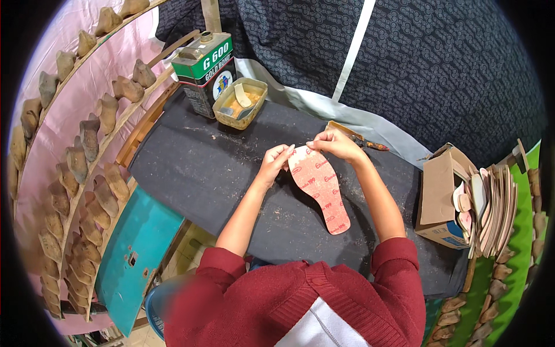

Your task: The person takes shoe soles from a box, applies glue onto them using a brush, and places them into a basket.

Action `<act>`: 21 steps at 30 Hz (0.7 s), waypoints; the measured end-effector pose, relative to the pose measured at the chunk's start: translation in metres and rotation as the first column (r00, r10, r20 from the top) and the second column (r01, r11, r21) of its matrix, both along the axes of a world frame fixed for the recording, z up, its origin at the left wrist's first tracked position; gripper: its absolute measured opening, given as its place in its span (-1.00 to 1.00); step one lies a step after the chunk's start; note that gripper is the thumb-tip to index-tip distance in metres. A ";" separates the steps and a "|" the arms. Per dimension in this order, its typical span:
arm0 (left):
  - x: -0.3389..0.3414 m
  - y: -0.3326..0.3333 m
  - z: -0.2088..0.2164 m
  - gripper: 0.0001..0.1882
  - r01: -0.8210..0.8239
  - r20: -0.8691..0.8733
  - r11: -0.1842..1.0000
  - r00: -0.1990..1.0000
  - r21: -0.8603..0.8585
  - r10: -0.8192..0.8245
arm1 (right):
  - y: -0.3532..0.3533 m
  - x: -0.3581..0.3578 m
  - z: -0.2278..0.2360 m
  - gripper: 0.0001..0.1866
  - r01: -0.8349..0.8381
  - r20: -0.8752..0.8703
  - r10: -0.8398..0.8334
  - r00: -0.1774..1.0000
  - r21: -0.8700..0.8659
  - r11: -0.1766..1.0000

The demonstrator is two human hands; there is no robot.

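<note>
- Wooden shoe lasts line curved racks on the left.
- Green-and-white adhesive tin stands at the table's far edge, a yellow glue tray just beside it.
- Left hand and right hand pinch the pink insole by its heel end — an even grip keeps it flat above the dark table.
- Open cardboard box — blue-printed base — holds stacked insoles on the right.

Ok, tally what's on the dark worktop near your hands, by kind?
Pink insole, held by left hand and right hand: 1
Green glue can: 1
Yellow glue tub: 1
Cardboard box: 1
Total: 4
</note>
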State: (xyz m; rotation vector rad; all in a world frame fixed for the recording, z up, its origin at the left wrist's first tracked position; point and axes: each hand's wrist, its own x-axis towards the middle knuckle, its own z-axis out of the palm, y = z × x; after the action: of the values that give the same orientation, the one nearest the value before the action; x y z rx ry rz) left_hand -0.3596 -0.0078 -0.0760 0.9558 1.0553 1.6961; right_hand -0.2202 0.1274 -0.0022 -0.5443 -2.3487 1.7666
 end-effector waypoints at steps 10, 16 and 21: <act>-0.026 -0.086 0.027 -0.78 -0.236 -0.023 0.968 0.971 0.083 0.238 | -0.068 -0.048 0.030 -0.78 -0.100 -0.073 0.097 0.993 -0.038 0.994; -0.056 -0.223 0.050 -0.80 -0.582 -0.145 0.813 0.804 0.010 0.577 | -0.171 -0.126 0.032 -0.79 -0.438 -0.135 0.419 0.898 -0.187 0.879; -0.063 -0.364 0.038 -0.81 -0.827 -0.144 0.562 0.558 -0.019 0.817 | -0.283 -0.184 0.000 -0.77 -0.622 -0.131 0.609 0.782 -0.219 0.752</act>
State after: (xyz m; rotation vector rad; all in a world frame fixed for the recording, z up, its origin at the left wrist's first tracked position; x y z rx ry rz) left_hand -0.4228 -0.3717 -0.0385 0.4935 1.8444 2.3274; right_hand -0.4045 -0.1551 -0.0022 0.3190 -2.4495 2.3255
